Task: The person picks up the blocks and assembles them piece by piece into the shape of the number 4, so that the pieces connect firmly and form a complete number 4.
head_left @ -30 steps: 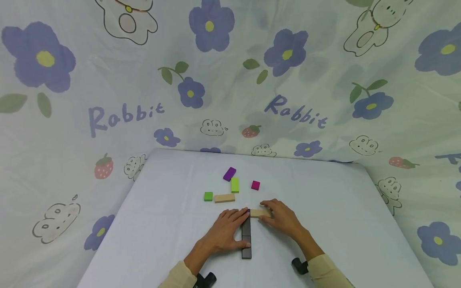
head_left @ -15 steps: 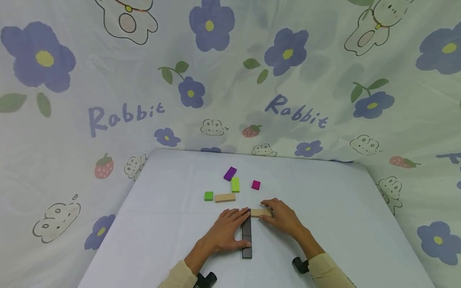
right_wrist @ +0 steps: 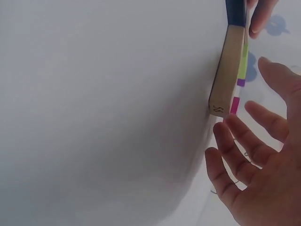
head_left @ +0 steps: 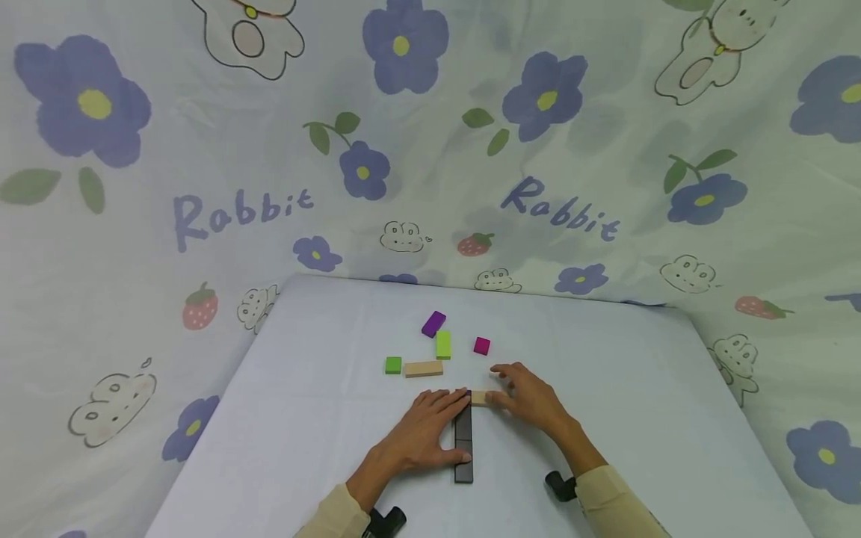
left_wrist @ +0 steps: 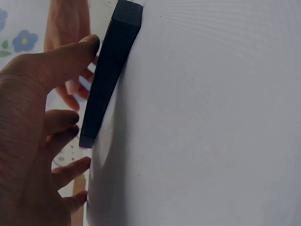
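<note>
In the head view, my left hand (head_left: 424,427) rests along a row of dark grey blocks (head_left: 463,426), laid end to end away from me. Its thumb lies on the near part, and its fingertips touch the far end. Against the row's far right side sits a plain wooden block (head_left: 478,398), partly covered by my right hand (head_left: 530,397). The right wrist view shows this wooden block (right_wrist: 227,70) butted against a dark block (right_wrist: 236,13), its end marked with small writing. My right fingers (right_wrist: 235,160) are spread beside it, holding nothing.
Beyond my hands lie another wooden block (head_left: 424,369), a green cube (head_left: 393,365), a lime block (head_left: 442,345), a purple block (head_left: 433,323) and a magenta cube (head_left: 481,346). A printed curtain (head_left: 417,149) hangs behind the white table (head_left: 303,359).
My right fingers have spread and moved off the wooden block's far side. My left hand stays on the dark row. The head view has shifted slightly.
</note>
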The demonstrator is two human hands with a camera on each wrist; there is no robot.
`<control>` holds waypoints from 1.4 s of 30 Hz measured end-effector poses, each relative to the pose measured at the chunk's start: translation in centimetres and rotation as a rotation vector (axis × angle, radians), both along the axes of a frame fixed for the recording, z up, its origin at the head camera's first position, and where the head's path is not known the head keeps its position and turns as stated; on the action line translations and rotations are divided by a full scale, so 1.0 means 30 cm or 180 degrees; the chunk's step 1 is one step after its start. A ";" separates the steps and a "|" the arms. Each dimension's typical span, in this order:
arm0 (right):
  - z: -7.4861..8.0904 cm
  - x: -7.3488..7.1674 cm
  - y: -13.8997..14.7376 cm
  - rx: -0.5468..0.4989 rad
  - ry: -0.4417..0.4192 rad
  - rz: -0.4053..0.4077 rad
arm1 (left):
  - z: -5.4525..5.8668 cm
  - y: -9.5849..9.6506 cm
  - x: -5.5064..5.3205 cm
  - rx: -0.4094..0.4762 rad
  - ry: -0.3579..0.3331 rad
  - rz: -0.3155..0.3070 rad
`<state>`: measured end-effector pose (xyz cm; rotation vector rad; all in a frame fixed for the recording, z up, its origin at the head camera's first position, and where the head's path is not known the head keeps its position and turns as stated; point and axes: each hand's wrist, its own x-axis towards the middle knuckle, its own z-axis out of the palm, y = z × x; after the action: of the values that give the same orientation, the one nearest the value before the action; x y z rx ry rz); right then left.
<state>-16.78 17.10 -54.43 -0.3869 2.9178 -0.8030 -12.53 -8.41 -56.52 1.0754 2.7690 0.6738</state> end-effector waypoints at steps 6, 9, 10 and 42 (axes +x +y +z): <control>0.019 -0.036 -0.020 -0.0024 0.0112 0.0024 | 0.003 -0.003 -0.001 -0.0025 0.0005 -0.0005; 0.026 -0.062 -0.032 -0.0001 0.0117 0.0037 | 0.003 -0.004 0.000 -0.0016 0.0022 -0.0012; 0.028 -0.071 -0.037 0.0012 0.0105 0.0047 | 0.003 -0.004 0.000 -0.0014 0.0024 -0.0014; 0.082 -0.263 -0.217 0.0485 -0.0207 0.0483 | 0.001 -0.006 -0.001 -0.0015 0.0022 -0.0057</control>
<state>-24.67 10.59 -51.98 -0.5486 2.8236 -0.5580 -12.55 -8.58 -56.48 1.1025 2.7619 0.6622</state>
